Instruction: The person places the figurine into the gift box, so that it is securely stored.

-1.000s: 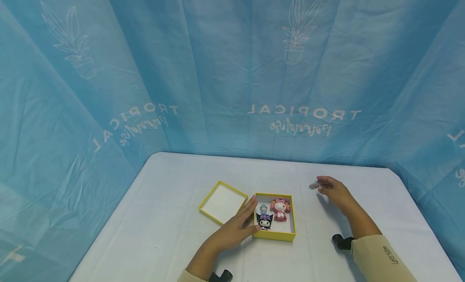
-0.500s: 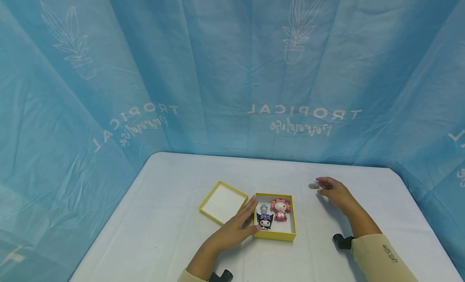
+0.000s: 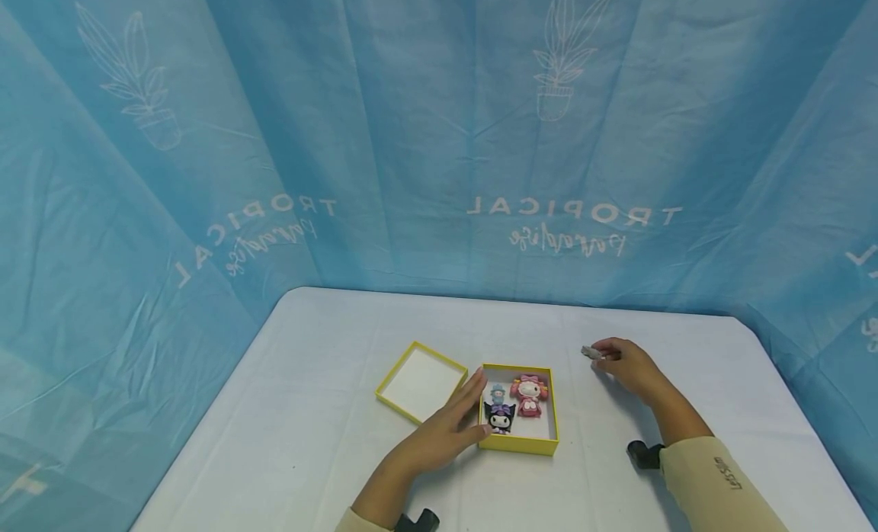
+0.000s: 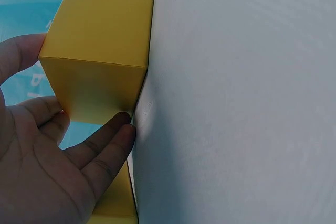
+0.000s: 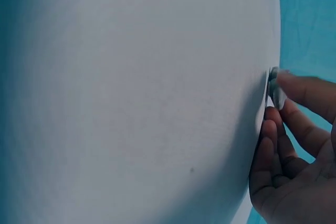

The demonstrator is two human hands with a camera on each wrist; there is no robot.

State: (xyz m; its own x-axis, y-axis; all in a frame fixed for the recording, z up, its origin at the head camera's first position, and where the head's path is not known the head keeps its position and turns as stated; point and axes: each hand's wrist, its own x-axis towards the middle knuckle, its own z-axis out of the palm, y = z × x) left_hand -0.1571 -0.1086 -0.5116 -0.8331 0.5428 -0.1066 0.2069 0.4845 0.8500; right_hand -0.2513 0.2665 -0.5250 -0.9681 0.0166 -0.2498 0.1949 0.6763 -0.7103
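Note:
A yellow box with a white inside holds three toy figures: a pink one, a black-and-purple one and a small blue one. My left hand rests against the box's left side, fingers straight along the wall and thumb at the near rim; in the left wrist view the fingertips touch the yellow wall. Off to the right, my right hand pinches a small grey figure between thumb and fingers. In the right wrist view the fingers mostly hide this figure, close over the cloth.
A yellow-rimmed box lid lies white side up, left of the box. White cloth covers the table. Blue printed curtains hang behind and along the sides.
My right hand has come slightly nearer and closed its fingers on the small grey figure, which has turned and tilted. The left hand and the box have stayed in place.

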